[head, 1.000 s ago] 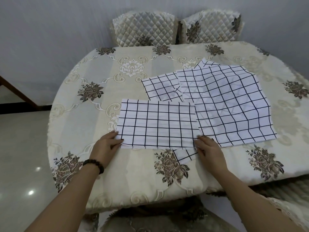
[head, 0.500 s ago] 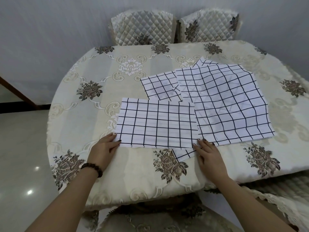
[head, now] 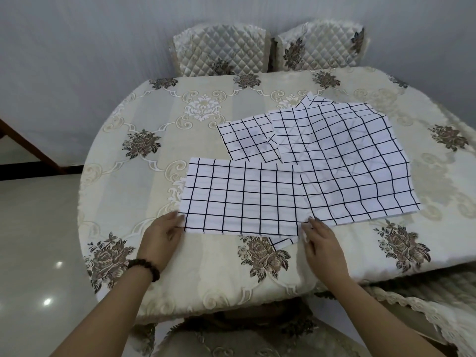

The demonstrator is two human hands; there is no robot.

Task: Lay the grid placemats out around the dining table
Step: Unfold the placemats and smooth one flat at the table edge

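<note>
A white placemat with a black grid (head: 242,199) lies flat near the table's front edge. My left hand (head: 161,239) touches its near-left corner with straight fingers. My right hand (head: 320,240) touches its near-right corner the same way. To the right a larger grid placemat (head: 345,163) lies rumpled on top of other grid placemats. One of those (head: 247,141) sticks out behind the front one. A corner of another (head: 284,243) shows below the front placemat's near edge.
The oval dining table (head: 144,191) wears a cream cloth with brown flowers. Two quilted chairs (head: 221,51) stand side by side at its far edge against the wall. Another chair seat (head: 231,341) sits right below me. Glossy floor lies to the left.
The front placemat and both hands hold nearly the same place. My fingertips have eased back slightly to its near corners. The view has shifted a little.
</note>
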